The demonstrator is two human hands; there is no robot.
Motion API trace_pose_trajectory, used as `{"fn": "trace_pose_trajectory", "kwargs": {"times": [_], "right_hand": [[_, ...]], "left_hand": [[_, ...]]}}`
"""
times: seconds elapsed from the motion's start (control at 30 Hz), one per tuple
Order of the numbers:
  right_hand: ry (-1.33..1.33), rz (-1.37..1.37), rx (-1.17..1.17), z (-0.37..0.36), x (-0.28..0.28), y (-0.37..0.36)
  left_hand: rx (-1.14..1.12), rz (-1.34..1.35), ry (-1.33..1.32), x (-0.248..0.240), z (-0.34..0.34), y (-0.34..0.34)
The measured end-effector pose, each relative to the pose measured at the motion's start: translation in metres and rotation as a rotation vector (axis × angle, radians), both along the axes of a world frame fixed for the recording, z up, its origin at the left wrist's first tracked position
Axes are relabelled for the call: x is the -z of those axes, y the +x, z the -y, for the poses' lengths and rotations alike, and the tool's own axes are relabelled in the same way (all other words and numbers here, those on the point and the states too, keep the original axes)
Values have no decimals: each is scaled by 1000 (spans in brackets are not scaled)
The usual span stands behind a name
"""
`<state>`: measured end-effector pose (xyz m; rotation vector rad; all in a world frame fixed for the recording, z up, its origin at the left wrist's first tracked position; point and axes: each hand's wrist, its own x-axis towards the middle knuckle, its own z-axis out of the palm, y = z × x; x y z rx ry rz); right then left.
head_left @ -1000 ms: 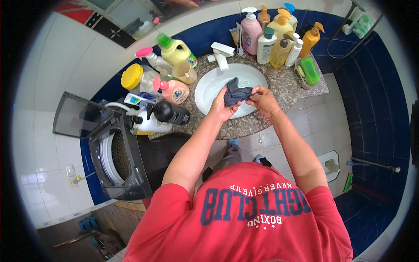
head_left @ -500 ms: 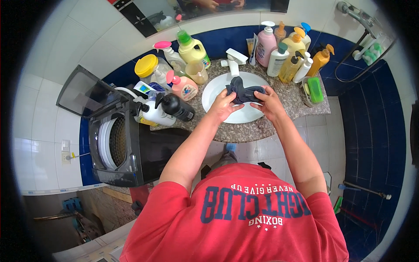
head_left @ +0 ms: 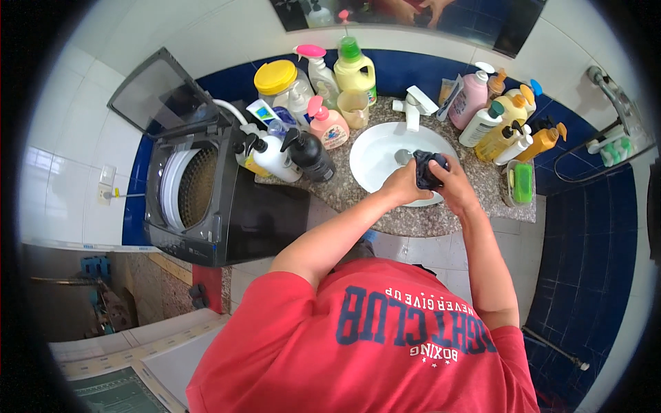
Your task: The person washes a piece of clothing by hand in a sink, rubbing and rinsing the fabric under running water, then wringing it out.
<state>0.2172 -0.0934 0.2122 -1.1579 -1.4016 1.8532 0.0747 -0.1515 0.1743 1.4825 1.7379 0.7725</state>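
A dark navy cloth (head_left: 428, 171), bunched into a compact wad, is held between my two hands over the right side of the white sink (head_left: 363, 160). My left hand (head_left: 399, 186) grips it from the left, and my right hand (head_left: 456, 189) closes round it from the right with the thumb across its top. Some fingertips are hidden behind the cloth, whose exact kind does not show. Beyond the hands stands the white faucet (head_left: 413, 113), with no water seen running from it. A round metal drain (head_left: 403, 157) shows in the basin.
Several pump bottles, a black one (head_left: 313, 162) among them, crowd the speckled counter (head_left: 413, 221) left of the sink. More bottles (head_left: 475, 124) and a green soap box (head_left: 523, 182) line its right. At left, a dark washing machine (head_left: 224, 234) has its lid (head_left: 165, 93) raised.
My hands have gathered the spread cloth into a tighter wad, nearer to me and right within the basin. The view has turned, shifting the counter and sink rightward in the picture.
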Motion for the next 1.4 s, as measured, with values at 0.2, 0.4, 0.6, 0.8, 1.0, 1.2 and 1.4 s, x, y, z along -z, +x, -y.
{"fn": "trace_pose_trajectory", "kwargs": {"times": [0.2, 0.4, 0.6, 0.8, 1.0, 1.2, 1.4], "right_hand": [[-218, -92, 97, -5, 3, 41], [-516, -856, 5, 9, 27, 30], [-175, -690, -137, -17, 5, 27], [131, -44, 237, 3, 0, -3], [-178, -91, 144, 7, 10, -3], [888, 505, 130, 11, -16, -16], [1381, 295, -152, 26, -46, -54]], "left_hand": [[-146, 1359, -528, -20, 7, -2], [37, 2045, -779, -32, 16, 25], [-8, 1858, -854, -24, 18, 25], [178, 85, 50, -19, 6, 12], [207, -174, 157, -22, 9, -11], [-66, 1126, -424, -10, -9, -26], [-257, 1912, -440, 1, -51, -25]]}}
